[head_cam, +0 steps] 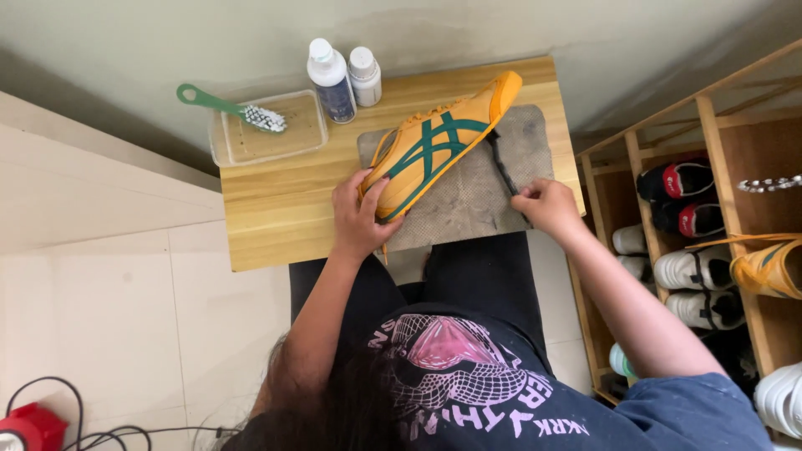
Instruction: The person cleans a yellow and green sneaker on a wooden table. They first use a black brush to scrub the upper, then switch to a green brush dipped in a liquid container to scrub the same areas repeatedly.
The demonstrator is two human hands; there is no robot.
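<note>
**A:** What do the hands have?

**B:** I see my left hand point(357, 219) clamped around the toe of the yellow sneaker point(439, 144) with green stripes, which lies on its side on the grey mat point(493, 196) on the wooden table point(276, 209). My right hand point(547, 205) pinches the end of a dark brush point(501, 163) lying on the mat just beside the sneaker's sole.

**A:** And the containers?

**B:** A clear plastic tub point(267, 127) sits at the table's far left; I can't tell whether it holds liquid. A green-handled brush point(234, 110) rests across it, bristles over the inside. Two capped bottles point(344, 77) stand beside it. The wooden rack point(710, 217) on my right holds shoes.
</note>
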